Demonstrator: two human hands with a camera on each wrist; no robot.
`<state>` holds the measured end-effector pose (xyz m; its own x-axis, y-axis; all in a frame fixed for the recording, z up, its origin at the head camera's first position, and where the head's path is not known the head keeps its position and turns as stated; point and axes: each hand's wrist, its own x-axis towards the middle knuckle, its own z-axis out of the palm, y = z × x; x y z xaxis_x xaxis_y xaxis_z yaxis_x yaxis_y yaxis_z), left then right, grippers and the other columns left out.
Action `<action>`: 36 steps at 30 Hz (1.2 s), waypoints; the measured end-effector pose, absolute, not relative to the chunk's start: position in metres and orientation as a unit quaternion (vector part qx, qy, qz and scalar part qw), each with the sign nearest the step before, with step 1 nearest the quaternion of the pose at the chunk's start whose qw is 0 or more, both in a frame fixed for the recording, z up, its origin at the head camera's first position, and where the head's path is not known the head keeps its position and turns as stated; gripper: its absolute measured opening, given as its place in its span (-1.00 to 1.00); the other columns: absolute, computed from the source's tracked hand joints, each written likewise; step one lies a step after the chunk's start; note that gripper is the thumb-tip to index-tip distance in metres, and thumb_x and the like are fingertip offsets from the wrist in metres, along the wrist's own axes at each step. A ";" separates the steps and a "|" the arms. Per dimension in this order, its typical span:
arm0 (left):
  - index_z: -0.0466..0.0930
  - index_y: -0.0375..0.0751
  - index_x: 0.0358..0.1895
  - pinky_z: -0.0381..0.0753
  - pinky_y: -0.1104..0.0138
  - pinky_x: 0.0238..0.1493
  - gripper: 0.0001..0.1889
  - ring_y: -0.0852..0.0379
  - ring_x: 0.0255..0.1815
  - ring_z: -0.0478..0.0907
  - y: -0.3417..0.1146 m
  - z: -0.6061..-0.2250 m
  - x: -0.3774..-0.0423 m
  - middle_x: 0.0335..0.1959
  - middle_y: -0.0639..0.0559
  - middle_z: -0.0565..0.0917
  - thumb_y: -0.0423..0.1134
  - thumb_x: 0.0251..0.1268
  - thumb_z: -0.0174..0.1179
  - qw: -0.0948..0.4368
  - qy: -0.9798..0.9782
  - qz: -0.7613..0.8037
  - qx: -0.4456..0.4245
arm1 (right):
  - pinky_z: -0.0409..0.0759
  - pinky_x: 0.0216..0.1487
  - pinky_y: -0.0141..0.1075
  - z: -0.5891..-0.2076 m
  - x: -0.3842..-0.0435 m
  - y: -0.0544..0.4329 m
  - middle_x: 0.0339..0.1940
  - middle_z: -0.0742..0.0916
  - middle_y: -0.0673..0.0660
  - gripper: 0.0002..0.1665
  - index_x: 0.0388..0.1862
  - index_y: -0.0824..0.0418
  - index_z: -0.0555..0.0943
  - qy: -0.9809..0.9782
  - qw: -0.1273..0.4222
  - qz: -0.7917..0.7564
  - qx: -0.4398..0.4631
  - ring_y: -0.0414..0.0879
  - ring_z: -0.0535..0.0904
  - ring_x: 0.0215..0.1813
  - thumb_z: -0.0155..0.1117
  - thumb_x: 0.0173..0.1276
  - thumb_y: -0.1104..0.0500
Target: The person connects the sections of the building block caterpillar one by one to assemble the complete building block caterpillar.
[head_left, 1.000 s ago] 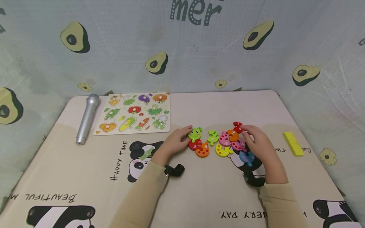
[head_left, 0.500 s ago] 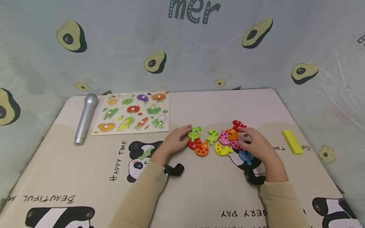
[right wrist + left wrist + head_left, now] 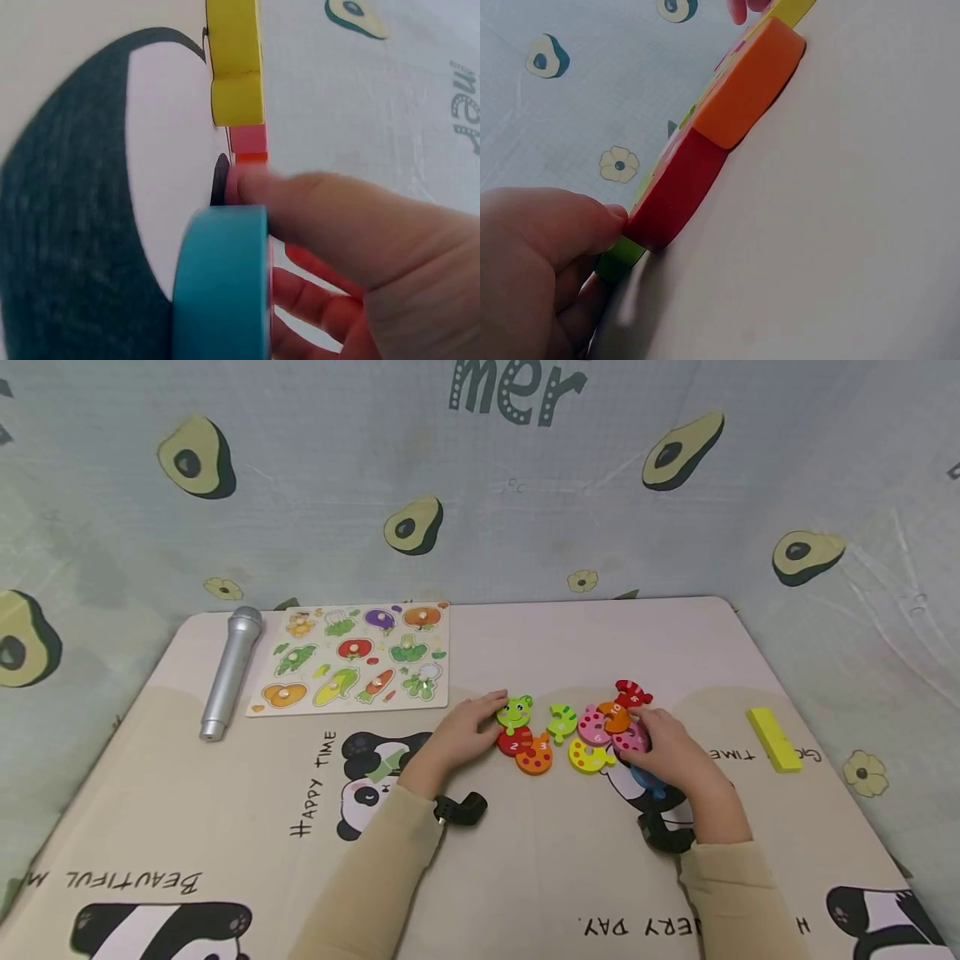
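My left hand [image 3: 461, 735] pinches the green frog-face puzzle piece [image 3: 514, 712]; in the left wrist view its thumb lies along the piece's edge. Joined below the face are a red piece [image 3: 514, 742] and an orange dotted piece [image 3: 535, 757]. To their right lie a green striped piece [image 3: 562, 723], a yellow dotted piece [image 3: 587, 757], a pink piece [image 3: 592, 725], an orange piece [image 3: 617, 718] and a red striped piece [image 3: 634, 693]. My right hand [image 3: 675, 753] pinches a second pink piece [image 3: 628, 738]. Under that hand sits a blue piece [image 3: 221, 285], partly hidden in the head view.
Behind my left hand lies a vegetable peg puzzle board [image 3: 352, 658], with a silver toy microphone [image 3: 231, 672] left of it. A yellow block [image 3: 774, 740] rests at the right. The table [image 3: 480, 877] has a printed panda cover; an avocado-print curtain [image 3: 525, 510] hangs behind.
My right hand has left the red striped piece and come down onto the second pink piece, now covering more of the blue one. My left hand stays at the frog face.
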<state>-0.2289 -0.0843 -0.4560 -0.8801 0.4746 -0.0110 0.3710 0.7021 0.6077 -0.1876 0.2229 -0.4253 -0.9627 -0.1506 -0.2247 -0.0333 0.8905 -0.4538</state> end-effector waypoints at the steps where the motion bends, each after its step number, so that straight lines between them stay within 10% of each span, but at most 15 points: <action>1: 0.27 -0.08 0.32 0.01 0.21 0.45 -0.49 0.15 0.40 0.14 -0.084 -0.456 -0.229 0.38 0.15 0.24 -0.14 0.29 -0.02 0.082 0.918 0.311 0.231 | 0.34 0.12 0.26 -0.425 -0.188 0.223 0.28 0.30 0.42 -0.12 0.35 0.32 0.14 0.964 0.125 -0.228 -0.046 0.33 0.20 0.24 0.29 0.11 0.10; 11: 0.28 -0.10 0.31 0.05 0.20 0.43 -0.50 0.09 0.39 0.16 -0.086 -0.454 -0.228 0.37 0.10 0.26 -0.15 0.28 -0.04 0.071 0.918 0.311 0.234 | 0.42 0.04 0.22 -0.429 -0.189 0.228 0.19 0.34 0.45 -0.07 0.29 0.38 0.21 0.973 0.103 -0.206 0.006 0.34 0.20 0.15 0.31 0.08 -0.10; 21: 0.27 -0.07 0.32 0.04 0.20 0.44 -0.49 0.13 0.40 0.14 -0.086 -0.454 -0.228 0.38 0.15 0.24 -0.14 0.29 -0.02 0.079 0.919 0.310 0.230 | 0.37 0.18 0.15 -0.411 -0.185 0.212 0.27 0.29 0.36 -0.30 0.29 0.30 0.25 0.955 0.048 -0.288 -0.042 0.26 0.29 0.21 0.22 0.20 0.12; 36: 0.27 -0.06 0.31 0.01 0.22 0.44 -0.50 0.16 0.40 0.13 -0.084 -0.456 -0.228 0.38 0.16 0.24 -0.13 0.29 -0.03 0.079 0.918 0.313 0.229 | 0.48 0.14 0.01 -0.418 -0.181 0.138 0.22 0.41 0.15 -0.32 0.26 0.10 0.37 0.934 0.093 -0.316 -0.135 0.09 0.39 0.20 0.30 0.13 0.08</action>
